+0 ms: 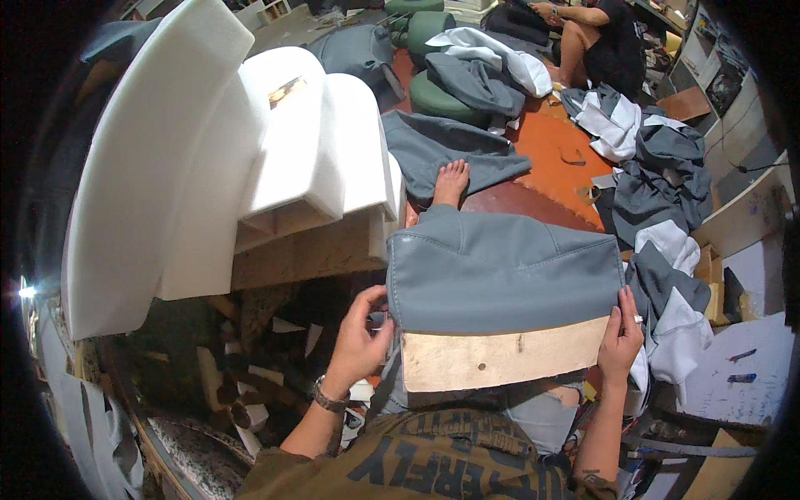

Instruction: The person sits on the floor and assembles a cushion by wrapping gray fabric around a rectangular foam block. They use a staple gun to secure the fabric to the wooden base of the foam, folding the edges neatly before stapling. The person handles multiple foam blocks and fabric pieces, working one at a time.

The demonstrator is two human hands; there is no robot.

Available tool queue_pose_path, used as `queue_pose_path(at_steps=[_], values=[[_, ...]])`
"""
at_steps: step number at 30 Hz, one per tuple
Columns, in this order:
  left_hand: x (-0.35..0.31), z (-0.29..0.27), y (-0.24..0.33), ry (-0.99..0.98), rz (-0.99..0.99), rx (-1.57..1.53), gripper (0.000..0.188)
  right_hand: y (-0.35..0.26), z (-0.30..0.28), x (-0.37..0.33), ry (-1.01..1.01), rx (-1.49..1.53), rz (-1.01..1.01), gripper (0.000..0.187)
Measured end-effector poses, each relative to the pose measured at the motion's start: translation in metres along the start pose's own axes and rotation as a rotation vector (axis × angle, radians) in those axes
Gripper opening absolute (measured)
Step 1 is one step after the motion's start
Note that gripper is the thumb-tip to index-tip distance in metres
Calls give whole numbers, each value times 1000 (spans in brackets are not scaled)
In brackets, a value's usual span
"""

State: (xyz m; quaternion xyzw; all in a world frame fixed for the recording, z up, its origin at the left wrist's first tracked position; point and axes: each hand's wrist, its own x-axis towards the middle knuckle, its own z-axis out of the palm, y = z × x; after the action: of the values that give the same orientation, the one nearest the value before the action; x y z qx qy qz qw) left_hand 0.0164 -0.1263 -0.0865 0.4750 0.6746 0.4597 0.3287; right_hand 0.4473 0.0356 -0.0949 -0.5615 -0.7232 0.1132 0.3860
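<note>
A grey leather-like upholstery cover (pixel 508 271) with stitched seams lies over a wooden board (pixel 500 357) across my lap. The bare lower strip of the board shows pale wood with a small dark knot. At the left end, my left hand (pixel 360 342) has its fingers curled in and pinches the cover's edge. My right hand (pixel 622 337), with a ring on one finger, grips the right end where cover and board meet. Its thumb lies in front and the other fingers wrap round the side. The undersides of the cover and board are hidden.
White foam-padded furniture frames (pixel 200 167) stand close on my left. Wood and foam scraps (pixel 258 375) lie below them. Ahead, grey covers (pixel 450 146) and green cushions (pixel 446 98) lie on the orange-red floor (pixel 554 167). A seated person (pixel 583 42) is at the back right.
</note>
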Motion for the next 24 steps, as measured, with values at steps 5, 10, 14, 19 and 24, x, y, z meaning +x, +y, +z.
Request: queue_pose_path(at_steps=[5, 10, 14, 19, 24], values=[[4, 37, -16, 121, 120, 128, 79, -3, -7, -3, 31, -31, -11, 33], [43, 57, -11, 279, 365, 139, 57, -3, -18, -12, 86, -4, 55, 30], [61, 58, -6, 340, 510, 226, 45, -4, -26, -24, 149, -43, 39, 31], [53, 50, -9, 407, 541, 335, 49, -3, -36, -32, 223, 7, 105, 33], [41, 51, -10, 398, 456, 363, 61, 1, -43, -38, 231, -78, 108, 32]])
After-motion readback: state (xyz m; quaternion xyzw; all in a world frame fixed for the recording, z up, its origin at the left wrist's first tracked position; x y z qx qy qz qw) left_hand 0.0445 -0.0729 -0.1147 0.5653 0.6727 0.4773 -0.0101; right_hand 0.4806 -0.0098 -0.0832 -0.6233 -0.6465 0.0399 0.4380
